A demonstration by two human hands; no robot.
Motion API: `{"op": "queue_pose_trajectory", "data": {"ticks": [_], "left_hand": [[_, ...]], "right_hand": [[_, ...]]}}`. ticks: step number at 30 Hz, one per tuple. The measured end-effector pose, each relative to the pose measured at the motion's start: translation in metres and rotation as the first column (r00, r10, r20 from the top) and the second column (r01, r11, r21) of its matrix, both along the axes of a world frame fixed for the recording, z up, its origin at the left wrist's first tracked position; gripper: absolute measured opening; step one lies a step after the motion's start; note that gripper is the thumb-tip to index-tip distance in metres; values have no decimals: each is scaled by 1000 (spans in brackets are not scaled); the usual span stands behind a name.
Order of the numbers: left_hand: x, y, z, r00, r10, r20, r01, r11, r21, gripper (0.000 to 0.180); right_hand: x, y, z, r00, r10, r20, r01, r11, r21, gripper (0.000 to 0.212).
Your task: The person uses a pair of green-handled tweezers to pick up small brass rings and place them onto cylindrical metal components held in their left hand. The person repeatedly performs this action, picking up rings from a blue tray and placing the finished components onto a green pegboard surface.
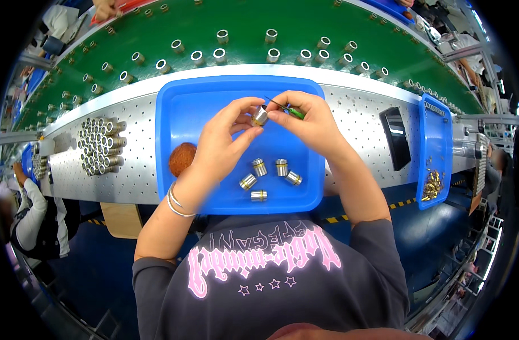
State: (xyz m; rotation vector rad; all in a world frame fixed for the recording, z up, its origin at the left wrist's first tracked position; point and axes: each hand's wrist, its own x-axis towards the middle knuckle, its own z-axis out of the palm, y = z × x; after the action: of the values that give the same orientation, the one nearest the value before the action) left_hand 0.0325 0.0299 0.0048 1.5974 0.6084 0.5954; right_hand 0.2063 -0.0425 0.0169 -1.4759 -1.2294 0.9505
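Note:
Between the fingertips of my left hand [231, 127] is a short silver metal sleeve [260, 116] with a brass-coloured band at its lower end. My right hand [305, 116] grips a thin tool with a green handle [296, 113], its dark slender tip at the sleeve's upper rim. Thumb and finger of that hand also seem to touch the sleeve. Both hands are over a blue plastic tray [319, 170]. Several like sleeves with yellow bands [259, 166] lie in the tray below my hands. A round reddish-brown fibrous pad [182, 158] lies beside my left forearm.
Beyond the tray runs a green conveyor [242, 22] with many metal rings standing on it. Stacked metal sleeves [101, 146] sit left on the perforated metal table [140, 130]. To the right are a black holder [395, 139] and a smaller blue tray [435, 141] with brass pieces [432, 186].

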Motion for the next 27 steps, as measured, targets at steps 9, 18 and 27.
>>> {"op": "queue_pose_trajectory", "data": {"ticks": [9,18,27], "left_hand": [[-24,-15,-5,996,18,90,1,978,-210,46],[-35,-13,3,940,185,286,103,646,-756,46],[-37,-10,-1,933,232,275,82,606,-791,48]], "right_hand": [[-37,-8,13,865,7,502,-150,958,245,25],[-37,-23,6,999,-7,-37,9,998,54,6],[-34,-28,5,997,-10,-75,11,1000,6,7]]}}
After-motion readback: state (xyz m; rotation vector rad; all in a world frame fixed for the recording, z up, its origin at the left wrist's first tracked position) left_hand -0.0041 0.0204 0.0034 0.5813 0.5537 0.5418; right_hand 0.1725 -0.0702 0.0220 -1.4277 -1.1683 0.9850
